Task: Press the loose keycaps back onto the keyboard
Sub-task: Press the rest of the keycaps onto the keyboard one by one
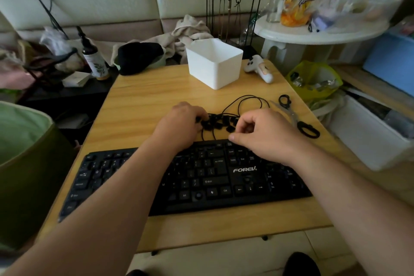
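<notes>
Loose keycaps [220, 123] sat in a pile on the counter [145, 94] just behind the keyboard's [190, 177] far edge, tangled in its cable [244, 102]. Step in hand looked like pick-up: left hand [181, 123] curled into the pile — grip contents unclear; right hand [259, 132] curled, apparently empty. Next move calls for lifting one cap and finding its socket — then pressing it straight down.

Black keyboard [201, 177]: white brand mark "FOREV" above its arrow keys; keycap legends include "Shift", "Alt", "Ctrl".

Black keyboard [201, 177] flat on table; loose black keycaps [220, 123] heaped behind.
</notes>
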A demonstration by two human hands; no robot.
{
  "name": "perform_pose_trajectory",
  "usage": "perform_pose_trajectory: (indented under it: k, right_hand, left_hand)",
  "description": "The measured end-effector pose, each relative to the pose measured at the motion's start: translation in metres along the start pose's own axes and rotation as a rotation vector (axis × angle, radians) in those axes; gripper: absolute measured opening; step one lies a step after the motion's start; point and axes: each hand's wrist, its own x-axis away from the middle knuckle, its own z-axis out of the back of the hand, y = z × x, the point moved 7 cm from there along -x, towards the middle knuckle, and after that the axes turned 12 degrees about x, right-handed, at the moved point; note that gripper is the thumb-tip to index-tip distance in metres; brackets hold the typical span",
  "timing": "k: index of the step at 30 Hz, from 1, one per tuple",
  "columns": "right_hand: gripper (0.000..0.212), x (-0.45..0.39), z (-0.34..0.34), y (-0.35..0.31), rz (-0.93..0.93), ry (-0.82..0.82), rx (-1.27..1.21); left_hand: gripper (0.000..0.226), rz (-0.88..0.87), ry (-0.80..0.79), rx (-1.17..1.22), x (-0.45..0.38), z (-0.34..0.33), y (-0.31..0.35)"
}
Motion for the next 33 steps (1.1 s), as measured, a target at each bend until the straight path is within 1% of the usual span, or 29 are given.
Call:
perform_pose_trajectory:
  k: [6, 11, 13, 14, 15, 17, 19, 21, 23, 25, 26, 28, 29, 30, 32, 33]
  right_hand:
    - [0.017, -0.006, -0.005, -0.008, 0.023, 0.007, -0.029]
    - [0.017, -0.014, -0.006, -0.013, 0.035, 0.024, -0.06]
    - [0.011, -0.018, -0.005, -0.016, 0.042, 0.045, -0.078]
    - [0.006, -0.019, -0.005, -0.018, 0.051, 0.064, -0.099]
    - [0.009, -0.019, -0.004, -0.02, 0.071, 0.093, -0.121]
    - [0.026, -0.018, 0.001, -0.029, 0.158, 0.182, -0.169]
    - [0.034, -0.013, 0.01, -0.038, 0.26, 0.312, -0.231]
    - [0.032, -0.008, 0.017, -0.043, 0.301, 0.417, -0.283]
    - [0.027, -0.005, 0.018, -0.046, 0.309, 0.453, -0.335]
    - [0.026, -0.003, 0.018, -0.049, 0.325, 0.456, -0.372]
    - [0.026, -0.001, 0.018, -0.05, 0.337, 0.458, -0.379]
    - [0.027, 0.001, 0.02, -0.051, 0.357, 0.464, -0.38]
    - [0.027, 0.002, 0.02, -0.051, 0.36, 0.467, -0.384]
    - [0.027, 0.003, 0.021, -0.051, 0.357, 0.471, -0.394]
    - [0.026, 0.006, 0.023, -0.05, 0.341, 0.478, -0.429]
    - [0.026, 0.007, 0.024, -0.05, 0.333, 0.477, -0.449]
  left_hand:
    - [0.02, 0.016, 0.023, -0.031, -0.003, 0.001, -0.004]
    - [0.014, 0.042, -0.044, -0.052, -0.002, 0.003, -0.001]
    - [0.01, 0.047, -0.04, -0.059, 0.001, 0.011, 0.002]
    - [0.008, 0.04, -0.007, -0.014, 0.003, 0.017, 0.004]
    - [0.006, 0.027, 0.043, 0.087, 0.005, 0.026, 0.009]
    - [0.006, 0.015, 0.11, 0.412, 0.013, 0.035, 0.019]
    - [0.013, 0.08, 0.042, 0.834, 0.024, 0.025, 0.029]
    - [0.018, 0.22, -0.056, 1.249, 0.036, 0.006, 0.034]
    - [0.02, 0.349, -0.115, 1.529, 0.045, -0.007, 0.035]
    - [0.019, 0.42, -0.156, 1.685, 0.051, -0.013, 0.036]
    - [0.025, 0.435, -0.178, 1.743, 0.054, -0.014, 0.038]
    - [0.046, 0.442, -0.216, 1.817, 0.058, -0.015, 0.042]
    - [0.05, 0.445, -0.228, 1.837, 0.061, -0.015, 0.044]
    - [0.047, 0.438, -0.244, 1.853, 0.062, -0.015, 0.045]
    - [0.031, 0.417, -0.261, 1.873, 0.064, -0.013, 0.046]
    - [0.028, 0.409, -0.268, 1.88, 0.065, -0.012, 0.047]
